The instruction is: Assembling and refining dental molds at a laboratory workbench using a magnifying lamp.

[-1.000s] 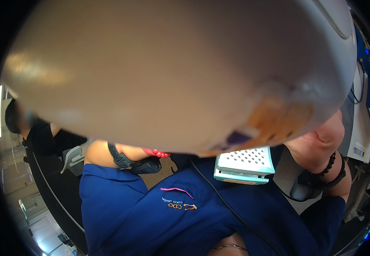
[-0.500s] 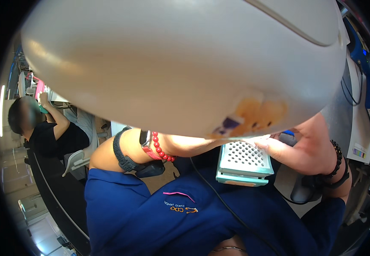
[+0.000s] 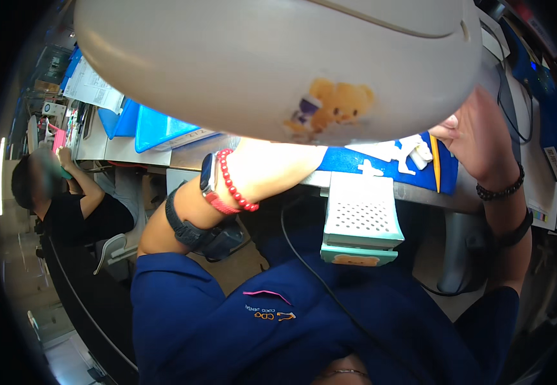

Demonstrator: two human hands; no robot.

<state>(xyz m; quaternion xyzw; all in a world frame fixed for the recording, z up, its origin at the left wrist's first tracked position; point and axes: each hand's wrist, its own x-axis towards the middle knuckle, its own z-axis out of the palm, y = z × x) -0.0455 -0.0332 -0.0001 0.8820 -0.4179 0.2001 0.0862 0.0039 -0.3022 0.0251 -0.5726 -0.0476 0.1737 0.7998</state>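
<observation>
A large pale lamp-like housing [image 3: 278,70] with a bear sticker hangs over the work spot and hides part of both hands. My left hand [image 3: 282,163] reaches beneath it to a blue mat [image 3: 339,160]; its fingers are hidden. To the mat's right, my right hand [image 3: 484,141] is raised with curled fingertips pressed together; whatever they hold is hidden. Irregular white pieces [image 3: 413,153] lie on the mat, with a smaller white piece [image 3: 371,169] near its front edge. Beside them lies a thin yellow stick-like tool [image 3: 435,163].
A mint-green box with a perforated white top [image 3: 362,215] juts from the desk edge towards me. Blue trays [image 3: 163,128] and papers [image 3: 95,83] are at the left. A dark cable [image 3: 310,269] crosses my front. Another person [image 3: 86,205] sits at far left.
The view has shifted, so the housing appears higher and the mat with white pieces now shows. My right hand has moved up and away from the perforated box.
</observation>
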